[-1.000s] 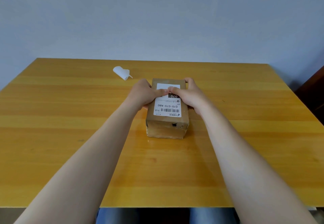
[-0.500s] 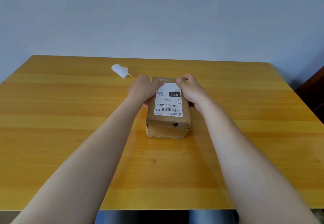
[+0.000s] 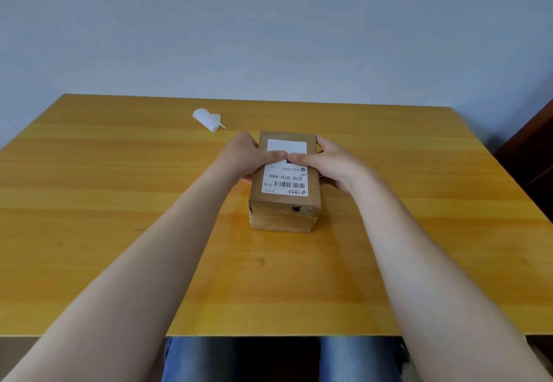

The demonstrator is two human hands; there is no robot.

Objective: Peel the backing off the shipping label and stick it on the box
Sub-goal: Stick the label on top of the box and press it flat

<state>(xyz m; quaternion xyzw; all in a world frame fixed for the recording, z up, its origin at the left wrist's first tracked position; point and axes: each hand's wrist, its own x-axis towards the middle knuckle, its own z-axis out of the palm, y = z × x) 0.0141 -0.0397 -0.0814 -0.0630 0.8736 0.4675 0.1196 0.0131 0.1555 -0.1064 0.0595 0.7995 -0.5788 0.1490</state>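
Observation:
A brown cardboard box [image 3: 282,214] stands in the middle of the wooden table. A white shipping label [image 3: 284,178] with a barcode lies flat on its top face. My left hand [image 3: 247,158] wraps the box's left side, its thumb pressing across the label. My right hand [image 3: 326,163] wraps the right side, its thumb pressing the label too. The two thumb tips nearly meet at the label's middle and hide its black printed block. The curled white backing [image 3: 208,118] lies on the table, far left of the box.
The wooden table [image 3: 119,202] reaches a pale wall at the back. A dark piece of furniture [image 3: 532,154] stands past the table's right edge. My legs in jeans show below the near edge.
Both thumbs slid back from the far corners of the label to its middle, where they press side by side. The box stays in place.

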